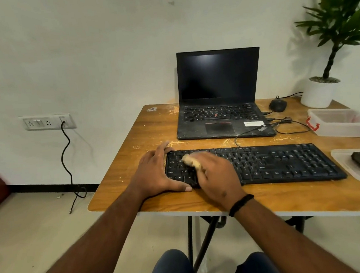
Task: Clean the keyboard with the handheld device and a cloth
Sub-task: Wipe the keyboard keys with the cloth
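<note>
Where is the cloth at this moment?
In the head view, the cloth is under the right hand, on the left end of the keyboard, beside the left hand.

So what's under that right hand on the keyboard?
The right hand presses a tan cloth onto the keyboard; only the cloth's end shows. The keys beneath are hidden.

A wooden table (201, 201) with a worn, pale-flecked top stands on dark folding legs against a white wall. On it lie 1 black keyboard (263, 164) near the front edge, 1 open laptop (221, 111) behind it, 1 black mouse (278, 105) with loose cables (281, 124) beside the laptop, 1 potted plant (320, 92) at the far right corner, 1 clear plastic box (341, 123) with a red clasp, and 1 clear lid (347, 170) bearing a dark object at the right edge
</note>
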